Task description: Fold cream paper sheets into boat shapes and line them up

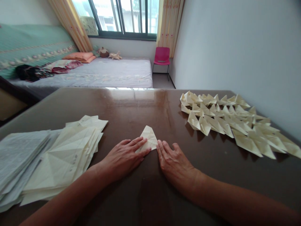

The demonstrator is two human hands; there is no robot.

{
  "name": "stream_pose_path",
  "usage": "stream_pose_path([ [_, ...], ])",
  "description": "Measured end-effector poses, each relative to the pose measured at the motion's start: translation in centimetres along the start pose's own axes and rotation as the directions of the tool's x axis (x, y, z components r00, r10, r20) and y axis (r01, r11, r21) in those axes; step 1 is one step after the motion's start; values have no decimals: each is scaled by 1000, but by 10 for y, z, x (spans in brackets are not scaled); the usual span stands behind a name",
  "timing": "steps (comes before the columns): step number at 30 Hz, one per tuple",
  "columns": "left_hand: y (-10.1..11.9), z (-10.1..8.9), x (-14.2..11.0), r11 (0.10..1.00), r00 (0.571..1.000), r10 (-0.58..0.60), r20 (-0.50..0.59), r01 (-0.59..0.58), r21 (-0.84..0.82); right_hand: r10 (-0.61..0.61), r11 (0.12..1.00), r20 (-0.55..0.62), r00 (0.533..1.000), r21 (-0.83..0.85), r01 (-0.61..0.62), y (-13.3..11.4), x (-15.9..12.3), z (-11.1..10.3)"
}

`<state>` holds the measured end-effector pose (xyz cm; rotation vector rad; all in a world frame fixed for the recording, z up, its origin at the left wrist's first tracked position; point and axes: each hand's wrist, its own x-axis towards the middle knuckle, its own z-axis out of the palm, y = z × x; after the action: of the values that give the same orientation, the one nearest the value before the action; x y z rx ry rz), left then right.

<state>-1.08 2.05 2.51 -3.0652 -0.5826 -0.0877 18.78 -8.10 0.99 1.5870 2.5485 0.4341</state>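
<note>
A small folded piece of cream paper [150,140] lies on the brown table in front of me, with a pointed top and crease lines. My left hand [127,153] rests flat over its left side, fingers stretched out and pressing on it. My right hand [172,161] lies at the paper's right corner, fingertips touching that edge and fingers extended. Part of the paper is hidden under my left fingers. To the left is a stack of creased cream paper sheets [68,150]. Several folded paper pieces [218,121] stand in rows on the right.
A pile of printed sheets [21,157] sits at the far left, beside the cream stack. Beyond the glossy table [131,106] are a bed [113,73] and a pink chair [162,56] below a window. A white wall [235,47] runs along the right.
</note>
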Motion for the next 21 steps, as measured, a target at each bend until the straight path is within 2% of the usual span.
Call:
stream_pose_path([
  [3,-1,0,0,1000,1000,-20,-17,20,-2,7,1000,21,1000,22,-7,4,3,-10],
  [6,-1,5,2,997,996,-48,-72,43,-67,43,985,55,998,166,-51,20,12,-15],
  [7,-1,8,3,993,993,-69,-94,59,-105,68,969,61,996,234,-80,27,16,-13],
  [10,0,14,7,972,982,-131,-134,101,-213,246,902,-7,969,369,-226,45,29,1],
  [11,1,15,8,965,980,-144,-138,109,-237,271,881,-29,962,411,-235,48,32,7],
  [15,4,18,10,952,971,-181,-156,133,-275,259,795,-79,963,583,-166,48,37,26],
  [18,4,20,10,945,934,-283,-219,233,-230,261,729,-88,961,671,-137,46,36,29],
  [21,3,23,11,923,903,-375,-209,343,-174,191,745,-115,975,663,-68,46,35,27],
])
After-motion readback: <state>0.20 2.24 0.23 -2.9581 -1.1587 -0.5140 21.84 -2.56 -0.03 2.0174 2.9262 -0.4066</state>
